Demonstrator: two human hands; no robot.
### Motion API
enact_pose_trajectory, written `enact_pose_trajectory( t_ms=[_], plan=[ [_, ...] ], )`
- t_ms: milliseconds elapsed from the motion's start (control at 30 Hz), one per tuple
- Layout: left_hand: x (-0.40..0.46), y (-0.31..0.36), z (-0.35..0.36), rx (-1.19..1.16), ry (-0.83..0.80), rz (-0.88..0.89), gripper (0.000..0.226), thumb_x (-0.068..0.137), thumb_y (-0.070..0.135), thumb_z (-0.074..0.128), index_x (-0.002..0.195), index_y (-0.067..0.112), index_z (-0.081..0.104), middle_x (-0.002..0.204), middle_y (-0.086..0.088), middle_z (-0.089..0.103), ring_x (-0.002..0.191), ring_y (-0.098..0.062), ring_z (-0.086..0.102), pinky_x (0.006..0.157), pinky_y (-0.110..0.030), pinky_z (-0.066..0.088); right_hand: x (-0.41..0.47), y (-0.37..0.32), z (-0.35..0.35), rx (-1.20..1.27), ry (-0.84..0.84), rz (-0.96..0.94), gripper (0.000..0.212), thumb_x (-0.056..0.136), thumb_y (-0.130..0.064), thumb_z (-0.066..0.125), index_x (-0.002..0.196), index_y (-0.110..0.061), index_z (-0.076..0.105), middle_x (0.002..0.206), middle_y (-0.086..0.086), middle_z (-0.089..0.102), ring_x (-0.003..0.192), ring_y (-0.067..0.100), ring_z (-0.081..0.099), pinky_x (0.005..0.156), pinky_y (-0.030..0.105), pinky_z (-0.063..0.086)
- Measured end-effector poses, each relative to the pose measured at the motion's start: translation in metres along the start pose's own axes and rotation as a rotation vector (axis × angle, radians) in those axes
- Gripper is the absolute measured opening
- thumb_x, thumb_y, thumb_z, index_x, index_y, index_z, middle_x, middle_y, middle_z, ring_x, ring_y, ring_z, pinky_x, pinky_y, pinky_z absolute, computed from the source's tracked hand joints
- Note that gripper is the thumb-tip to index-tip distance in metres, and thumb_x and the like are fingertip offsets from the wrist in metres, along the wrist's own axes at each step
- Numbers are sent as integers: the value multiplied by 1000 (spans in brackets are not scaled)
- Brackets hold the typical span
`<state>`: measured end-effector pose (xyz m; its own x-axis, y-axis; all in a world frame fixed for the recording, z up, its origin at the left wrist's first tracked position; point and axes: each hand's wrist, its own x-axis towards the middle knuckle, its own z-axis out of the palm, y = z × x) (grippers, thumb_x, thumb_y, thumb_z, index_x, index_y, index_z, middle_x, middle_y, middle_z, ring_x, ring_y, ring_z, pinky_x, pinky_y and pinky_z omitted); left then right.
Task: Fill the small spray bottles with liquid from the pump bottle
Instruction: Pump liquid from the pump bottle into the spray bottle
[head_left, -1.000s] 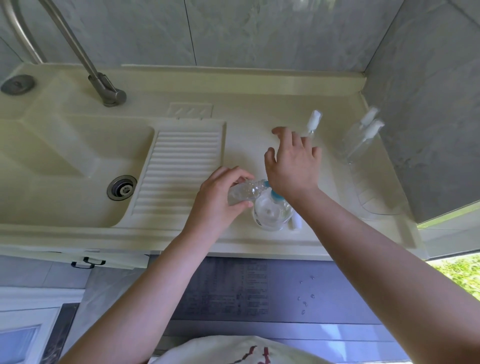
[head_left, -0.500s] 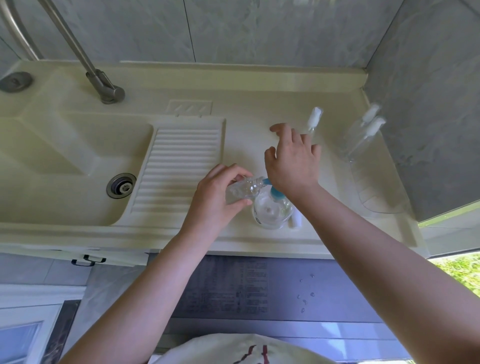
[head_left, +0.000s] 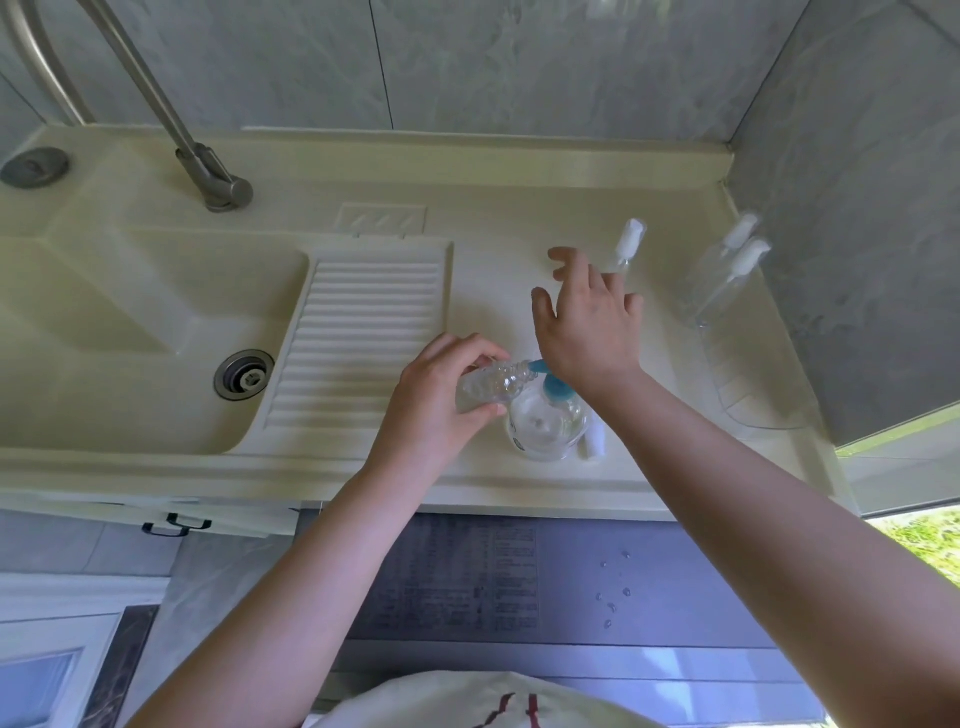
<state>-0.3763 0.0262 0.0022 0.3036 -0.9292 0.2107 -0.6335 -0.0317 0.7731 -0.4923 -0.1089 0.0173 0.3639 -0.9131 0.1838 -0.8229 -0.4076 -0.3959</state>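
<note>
Pump bottle (head_left: 548, 426) stands at table (head_left: 493, 280) front edge, blue nozzle (head_left: 537, 368) at mouth of small bottle (head_left: 488, 387), tilted, gripped by left hand (head_left: 441, 400). Right hand (head_left: 589, 322) presses pump with palm, fingers spread straight. Three capped spray bottles (head_left: 719, 275) stand behind, by wall.

Clear bottles on a cream counter, under grey marbled tiles

A turquoise pump head (head_left: 555, 385) tops the clear pump bottle (head_left: 548, 427); two clear spray bottles (head_left: 714, 283) wear white caps; the cream washboard (head_left: 358, 340) is ribbed, and the tap (head_left: 205, 171) and drain (head_left: 244, 375) are dull grey metal.
</note>
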Motion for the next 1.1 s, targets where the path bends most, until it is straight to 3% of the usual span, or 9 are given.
enact_pose_trajectory(
  t_ms=[367, 533, 900, 1100],
  plan=[
    [1, 0, 2, -2, -10, -6, 47, 65, 8, 86, 104, 26, 67, 100, 10, 60, 99, -4, 61, 92, -36, 52, 1, 0, -2, -33, 9, -1, 41, 99, -35, 42, 139, -25, 42, 132, -3, 59, 126, 28, 44, 91, 39, 28],
    [1, 0, 2, -3, -3, -10, 47, 65, 8, 86, 105, 26, 67, 100, 8, 60, 100, -5, 61, 91, -36, 52, -5, 0, 1, -72, -7, 1, 44, 93, -19, 42, 137, -24, 45, 126, -2, 62, 122, 28, 45, 87, 39, 26],
    [2, 0, 1, -7, -11, -6, 47, 66, 7, 85, 103, 29, 67, 101, 10, 58, 100, -6, 61, 92, -38, 52, -5, -1, -1, -127, -9, 0, 46, 92, -15, 42, 136, -27, 46, 126, -4, 61, 122, 26, 43, 81, 35, 17],
    [1, -2, 0, 0, -9, 0, 47, 66, 9, 85, 103, 31, 66, 101, 11, 58, 100, -7, 61, 90, -39, 53, -2, 0, -7, -151, 89, -42, 46, 91, -16, 45, 136, -26, 48, 124, -3, 62, 117, 28, 46, 80, 36, 18]
  ],
)
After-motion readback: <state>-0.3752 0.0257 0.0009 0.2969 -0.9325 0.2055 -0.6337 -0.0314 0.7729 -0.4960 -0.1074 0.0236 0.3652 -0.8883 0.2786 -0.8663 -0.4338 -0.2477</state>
